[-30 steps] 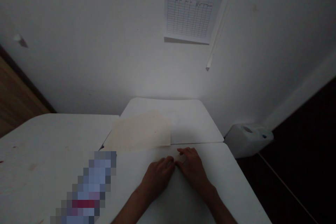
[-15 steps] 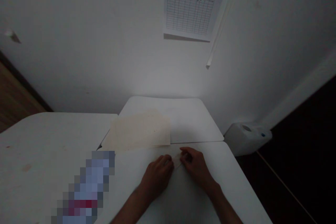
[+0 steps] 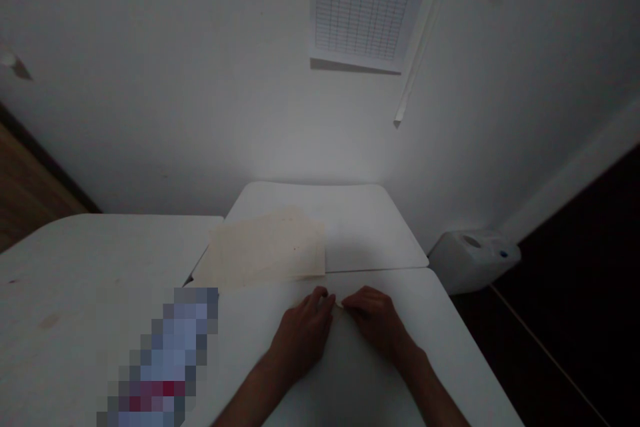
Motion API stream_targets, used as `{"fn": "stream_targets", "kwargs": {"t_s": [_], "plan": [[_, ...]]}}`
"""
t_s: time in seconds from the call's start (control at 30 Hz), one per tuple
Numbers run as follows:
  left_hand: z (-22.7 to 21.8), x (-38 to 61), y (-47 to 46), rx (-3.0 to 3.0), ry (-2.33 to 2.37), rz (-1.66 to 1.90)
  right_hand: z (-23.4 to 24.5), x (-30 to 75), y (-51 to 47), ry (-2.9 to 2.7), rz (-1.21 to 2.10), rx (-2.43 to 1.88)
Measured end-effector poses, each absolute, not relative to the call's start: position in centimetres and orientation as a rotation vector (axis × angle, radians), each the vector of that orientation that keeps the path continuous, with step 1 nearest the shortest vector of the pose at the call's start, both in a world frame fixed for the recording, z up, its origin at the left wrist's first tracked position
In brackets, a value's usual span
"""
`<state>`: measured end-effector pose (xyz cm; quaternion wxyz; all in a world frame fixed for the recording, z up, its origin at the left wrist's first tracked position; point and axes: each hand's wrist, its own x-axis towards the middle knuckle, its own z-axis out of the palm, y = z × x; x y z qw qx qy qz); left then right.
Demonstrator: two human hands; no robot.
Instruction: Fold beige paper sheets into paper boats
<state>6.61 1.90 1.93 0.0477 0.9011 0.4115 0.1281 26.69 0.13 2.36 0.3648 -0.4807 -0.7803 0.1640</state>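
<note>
1. L hand (image 3: 305, 330) lies palm-down on near table (image 3: 350, 380), fingers flat & close together, tips pointing away from the person.
2. R hand (image 3: 375, 319) just beside it, fingers bent, tips down on the table. L & R fingertips nearly meet.
3. Pale paper scrap (image 3: 341, 305) sits right btwn the two sets of fingertips, touching both, and lies mostly under them. Only a thin edge shows. Too dim to tell whether R hand pinches it or just presses on it.
4. Beyond the hands, near them: cream sheets (image 3: 267, 250), loosely stacked, lying across the gap btwn tables.
5. Surface: white tables pushed together, w/ far table (image 3: 360, 227) against the wall & left table (image 3: 90, 260). Blurred-out patch (image 3: 165, 360) lies left of L forearm.
6. Room: white wall w/ grid chart (image 3: 363, 13) & thin white strip (image 3: 415, 60) beside it. A white container (image 3: 475, 257) stands on dark floor at right, wood panel (image 3: 25, 193) at far left. Light is low.
</note>
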Motion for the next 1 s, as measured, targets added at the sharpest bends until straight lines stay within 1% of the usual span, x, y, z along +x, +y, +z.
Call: {"fn": "stream_targets", "kwargs": {"t_s": [0.3,0.63,0.8,0.9,1.0], "plan": [[1.47,6.5,2.07,2.796,1.196,0.389,2.38,27.11,0.08,-2.057,0.446,-1.213],[1.55,6.56,2.03,2.882,1.03,0.374,2.73,27.3,-0.03,-2.059,0.456,-1.235],[1.68,6.52,1.98,2.904,1.036,0.309,2.67,27.36,-0.05,-2.019,0.503,-1.246],[1.77,6.5,1.95,2.907,1.039,0.291,2.7,27.18,0.03,-1.947,0.466,-1.269],[2.01,6.57,1.92,2.901,1.036,0.288,2.99,26.87,-0.03,-2.019,0.396,-1.301]]}}
